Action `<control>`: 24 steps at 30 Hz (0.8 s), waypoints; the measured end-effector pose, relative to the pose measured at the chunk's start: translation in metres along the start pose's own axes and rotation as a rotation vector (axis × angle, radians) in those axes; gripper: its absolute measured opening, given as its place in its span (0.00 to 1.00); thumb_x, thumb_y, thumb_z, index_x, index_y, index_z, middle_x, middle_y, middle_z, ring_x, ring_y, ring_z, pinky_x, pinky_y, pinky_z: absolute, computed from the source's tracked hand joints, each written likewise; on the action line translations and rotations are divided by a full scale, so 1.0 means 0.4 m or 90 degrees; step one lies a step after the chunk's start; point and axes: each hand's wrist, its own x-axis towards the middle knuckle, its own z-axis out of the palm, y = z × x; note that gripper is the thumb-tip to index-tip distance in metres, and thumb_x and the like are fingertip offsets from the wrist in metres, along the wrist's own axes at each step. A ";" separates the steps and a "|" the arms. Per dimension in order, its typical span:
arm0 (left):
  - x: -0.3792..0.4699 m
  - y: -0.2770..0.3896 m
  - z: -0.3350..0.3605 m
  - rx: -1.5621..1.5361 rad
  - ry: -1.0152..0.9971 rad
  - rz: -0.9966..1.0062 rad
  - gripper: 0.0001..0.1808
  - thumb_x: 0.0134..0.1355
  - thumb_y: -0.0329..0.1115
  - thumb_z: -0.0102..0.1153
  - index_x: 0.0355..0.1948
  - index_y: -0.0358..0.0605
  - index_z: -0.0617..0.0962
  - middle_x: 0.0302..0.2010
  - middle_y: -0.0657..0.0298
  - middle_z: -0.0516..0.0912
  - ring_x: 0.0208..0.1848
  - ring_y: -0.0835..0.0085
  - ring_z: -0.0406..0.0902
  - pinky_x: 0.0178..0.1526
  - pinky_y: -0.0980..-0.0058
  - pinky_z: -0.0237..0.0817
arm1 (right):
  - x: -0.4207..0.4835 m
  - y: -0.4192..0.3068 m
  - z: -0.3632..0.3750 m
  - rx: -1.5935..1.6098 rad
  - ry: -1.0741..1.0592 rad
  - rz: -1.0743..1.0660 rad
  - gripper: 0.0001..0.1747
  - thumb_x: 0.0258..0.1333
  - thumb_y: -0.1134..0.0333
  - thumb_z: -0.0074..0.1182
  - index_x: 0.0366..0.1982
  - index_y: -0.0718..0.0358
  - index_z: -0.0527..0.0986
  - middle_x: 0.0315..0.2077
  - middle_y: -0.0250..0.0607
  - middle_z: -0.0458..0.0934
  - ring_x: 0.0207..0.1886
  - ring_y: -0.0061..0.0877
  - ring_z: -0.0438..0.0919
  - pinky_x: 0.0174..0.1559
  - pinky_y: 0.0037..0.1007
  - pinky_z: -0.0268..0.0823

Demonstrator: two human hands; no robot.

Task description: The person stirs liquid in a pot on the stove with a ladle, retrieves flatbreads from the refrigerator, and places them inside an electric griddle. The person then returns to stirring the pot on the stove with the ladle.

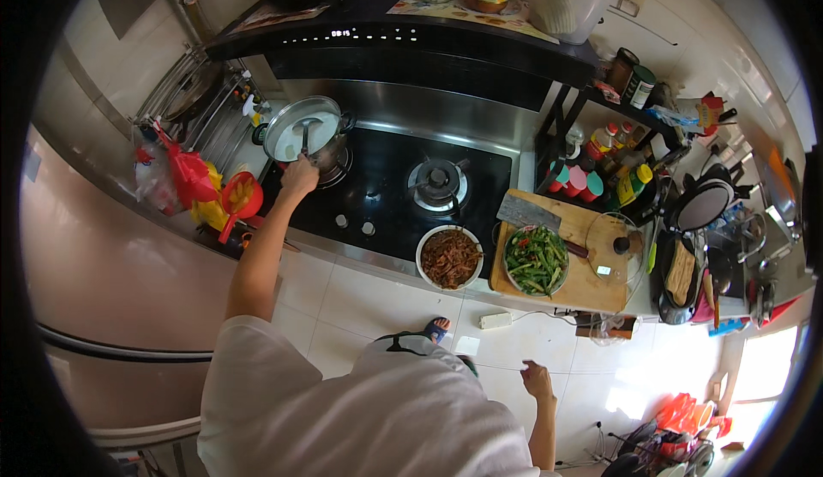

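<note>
My left hand point(300, 175) grips the handle of a ladle point(308, 133). The ladle's head dips into whitish liquid in a metal pot point(275, 131) with dark side handles, on the left burner of a black glass gas hob point(379, 155). Low at my right side, over the floor, hangs my right hand point(539, 379), its fingers loosely bent and nothing visible in them. A bowl of brown shredded food point(450, 258) sits at the hob's front edge. Beside it, a bowl of green vegetables with red bits point(536, 261) rests on a wooden cutting board point(595, 294).
A cleaver point(528, 212) and a glass lid point(620, 245) lie on the board. The right burner point(438, 181) has no pot on it. Left of the pot are a red strainer point(242, 197) and a wire rack point(215, 133). A range hood point(411, 49) overhangs the hob's back. A power strip point(496, 320) lies on the floor.
</note>
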 end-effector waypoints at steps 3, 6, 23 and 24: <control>-0.056 0.011 -0.082 0.112 0.008 -0.006 0.17 0.54 0.36 0.42 0.41 0.35 0.69 0.36 0.46 0.76 0.40 0.52 0.73 0.41 0.60 0.65 | -0.021 0.084 -0.035 -0.028 -0.085 0.108 0.14 0.42 0.67 0.52 0.36 0.59 0.73 0.20 0.45 0.75 0.27 0.38 0.75 0.32 0.35 0.67; -0.081 -0.003 -0.114 0.107 0.026 -0.014 0.15 0.54 0.38 0.44 0.34 0.35 0.73 0.34 0.45 0.76 0.40 0.52 0.73 0.41 0.61 0.65 | 0.003 0.152 -0.056 -0.003 -0.134 0.114 0.14 0.42 0.66 0.53 0.36 0.59 0.73 0.21 0.46 0.76 0.28 0.36 0.76 0.32 0.35 0.68; -0.169 0.026 -0.200 0.052 0.055 0.072 0.16 0.52 0.41 0.44 0.34 0.38 0.74 0.34 0.46 0.75 0.39 0.53 0.72 0.42 0.59 0.62 | 0.314 0.245 -0.302 -0.177 -0.202 -0.126 0.11 0.43 0.66 0.51 0.33 0.58 0.72 0.23 0.41 0.76 0.28 0.34 0.75 0.32 0.33 0.67; -0.159 0.026 -0.195 0.056 0.040 0.072 0.16 0.52 0.40 0.43 0.35 0.39 0.73 0.35 0.46 0.75 0.39 0.53 0.72 0.42 0.59 0.62 | 0.316 0.217 -0.286 -0.177 -0.225 -0.153 0.11 0.43 0.66 0.50 0.34 0.57 0.72 0.24 0.40 0.76 0.29 0.35 0.75 0.33 0.33 0.67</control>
